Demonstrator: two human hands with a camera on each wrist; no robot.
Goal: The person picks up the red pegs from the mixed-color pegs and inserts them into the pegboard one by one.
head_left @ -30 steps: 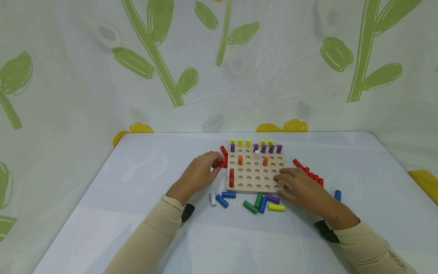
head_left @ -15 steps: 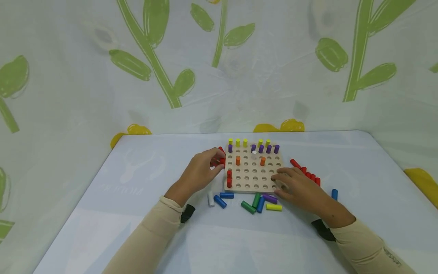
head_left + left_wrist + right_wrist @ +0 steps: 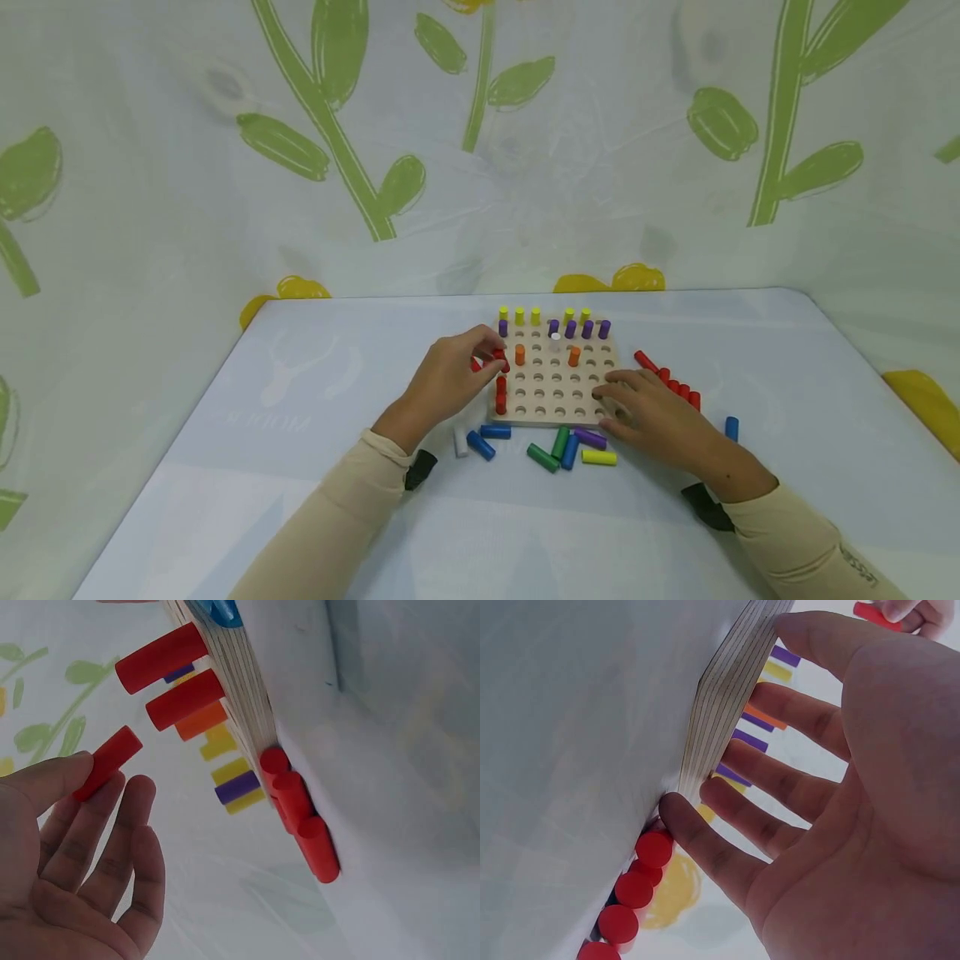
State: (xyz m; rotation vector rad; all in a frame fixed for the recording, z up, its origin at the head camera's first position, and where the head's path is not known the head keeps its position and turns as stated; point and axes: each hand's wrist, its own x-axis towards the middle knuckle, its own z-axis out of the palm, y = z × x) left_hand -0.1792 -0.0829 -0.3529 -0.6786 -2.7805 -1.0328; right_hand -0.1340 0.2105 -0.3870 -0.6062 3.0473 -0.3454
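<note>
My left hand (image 3: 450, 375) pinches a red peg (image 3: 109, 763) between thumb and fingertips, above the left edge of the wooden pegboard (image 3: 550, 402). In the left wrist view that peg is apart from the board and tilted. Two red pegs (image 3: 501, 395) stand in the board's left column, nearer the front. Orange pegs (image 3: 520, 355), a white peg (image 3: 555, 342), purple pegs (image 3: 587, 330) and yellow pegs (image 3: 519, 316) stand farther back. My right hand (image 3: 660, 421) rests at the board's right edge, fingers spread and touching it, holding nothing.
Loose red pegs (image 3: 319, 851) lie just left of the board, partly hidden in the head view. Another red row (image 3: 678, 387) lies to its right, near a blue peg (image 3: 732, 428). Blue, green (image 3: 543, 457), purple, yellow (image 3: 599, 457) and white pegs (image 3: 461, 442) lie in front.
My left hand has lifted a red peg from the loose ones left of the board and moved right, over the board's left edge. The right hand stays in place.
</note>
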